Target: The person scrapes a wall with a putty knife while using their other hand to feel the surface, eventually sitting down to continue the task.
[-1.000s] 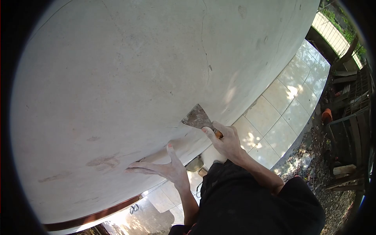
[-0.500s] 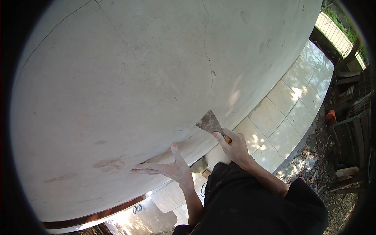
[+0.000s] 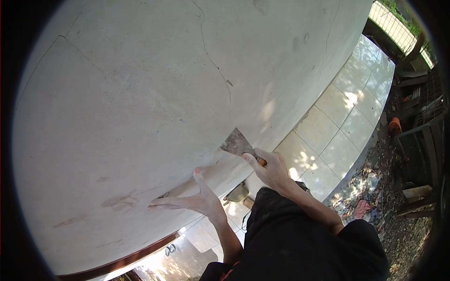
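My right hand (image 3: 269, 167) is closed round the handle of a putty knife (image 3: 237, 142), thumb along the base of its blade. The wide, stained metal blade points up and left, overlapping the pale wall (image 3: 140, 117) in this view. Lower left, my left hand (image 3: 197, 199) is at the wall with its thumb up and its fingers stretched out to the left. Nothing shows between the thumb and fingers. Whitish dust coats both hands. Near the left fingertips the wall has a brownish patch (image 3: 119, 200), and a long crack (image 3: 205, 44) runs down above the blade.
A tiled ledge (image 3: 321, 126) runs along the wall's foot, with a greyish container (image 3: 236, 192) near my legs. To the right lie leaf-strewn ground (image 3: 375, 187), an orange pot (image 3: 394, 125) and wooden planks (image 3: 417, 192). A pair of sandals (image 3: 170, 249) sits at lower left.
My view has shifted, so the wall cracks sit further left. Both hands appear slightly further left, the putty knife still in my right hand and my left hand still spread.
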### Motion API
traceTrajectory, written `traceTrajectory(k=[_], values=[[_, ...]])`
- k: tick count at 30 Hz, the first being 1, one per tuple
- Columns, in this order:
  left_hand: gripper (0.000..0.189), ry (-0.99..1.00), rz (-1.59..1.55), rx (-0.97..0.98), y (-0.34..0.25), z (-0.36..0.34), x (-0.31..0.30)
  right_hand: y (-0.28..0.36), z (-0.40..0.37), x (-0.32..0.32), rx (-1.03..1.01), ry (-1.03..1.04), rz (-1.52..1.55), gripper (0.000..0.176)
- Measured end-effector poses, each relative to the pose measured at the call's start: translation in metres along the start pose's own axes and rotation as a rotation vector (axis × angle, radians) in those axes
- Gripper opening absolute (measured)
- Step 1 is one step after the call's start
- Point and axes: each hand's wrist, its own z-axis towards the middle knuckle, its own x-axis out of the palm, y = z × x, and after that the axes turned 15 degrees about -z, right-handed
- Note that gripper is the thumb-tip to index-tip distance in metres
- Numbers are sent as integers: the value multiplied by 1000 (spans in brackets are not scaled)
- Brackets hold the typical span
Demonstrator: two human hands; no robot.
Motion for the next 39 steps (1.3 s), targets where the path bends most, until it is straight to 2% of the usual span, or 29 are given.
traceTrajectory(k=[6, 10, 13, 20, 23, 26, 33, 39], values=[[130, 25, 9, 37, 11, 0, 0, -10, 3, 14, -31, -42, -35, 35], [130, 28, -59, -11, 5, -3, -4, 21, 2, 2, -158, -102, -30, 34], [130, 22, -49, 28, 9, 0, 0, 9, 4, 2, -16, -10, -80, 35], [132, 53, -35, -3, 10, -3, -2, 24, -2, -6, -15, 10, -85, 37], [133, 40, -45, -22, 10, -1, -1, 14, -3, -1, 90, 9, -42, 34], [133, 53, -57, -27, 11, -4, 0, 0, -6, 8, 51, 13, -32, 34], [132, 43, -71, 8, 11, -2, -1, 0, -4, 7, 109, 41, 3, 35], [131, 39, -79, -7, 14, -3, 0, -9, 4, 11, 41, 64, 8, 35]])
